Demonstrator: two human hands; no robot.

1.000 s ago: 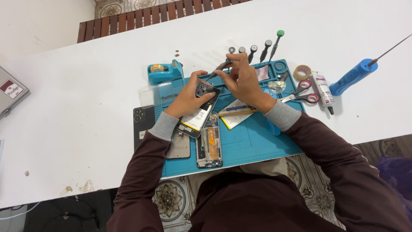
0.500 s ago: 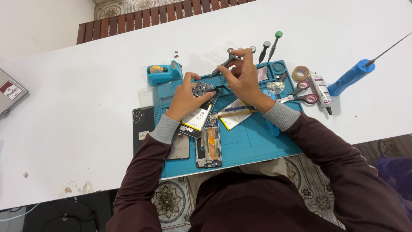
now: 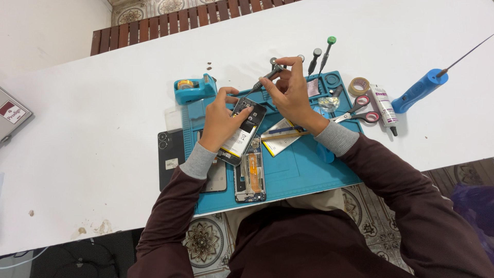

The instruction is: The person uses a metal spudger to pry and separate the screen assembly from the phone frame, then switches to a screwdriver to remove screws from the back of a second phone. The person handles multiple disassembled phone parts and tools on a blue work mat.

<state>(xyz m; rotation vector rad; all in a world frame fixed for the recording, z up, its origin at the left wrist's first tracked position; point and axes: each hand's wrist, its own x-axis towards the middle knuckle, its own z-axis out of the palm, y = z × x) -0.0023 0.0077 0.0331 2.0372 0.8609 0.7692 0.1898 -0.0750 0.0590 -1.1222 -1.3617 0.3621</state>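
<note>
The left hand point(image 3: 222, 119) is gripping an opened smartphone point(image 3: 242, 129), holding it tilted above the blue repair mat point(image 3: 303, 170), fingers wrapped around its left edge and thumb lying on the upper part. The right hand point(image 3: 291, 91) is pinching a slim dark screwdriver point(image 3: 265, 81) between thumb and fingertips, with the tip pointing down and to the left toward the top end of the phone; whether the tip is touching the phone is not clear. Just beneath the phone, a phone frame with an orange flex cable point(image 3: 250, 175) is lying flat on the mat, and a dark back cover with camera rings point(image 3: 170, 157) is resting to the left, partly off the mat. A flat battery point(image 3: 282, 139) is lying under the right wrist. At the far left corner of the mat a teal tape dispenser point(image 3: 193, 87) is sitting. More screwdrivers, one with a green cap point(image 3: 327, 51), are standing along the far edge. To the right, red-handled scissors point(image 3: 360, 110), a roll of tape point(image 3: 358, 85), a glue tube point(image 3: 384, 107) and a blue-handled tool point(image 3: 419, 91) are lying on the white surface point(image 3: 92, 118). Both arms are wearing dark maroon sleeves with grey cuffs.
</note>
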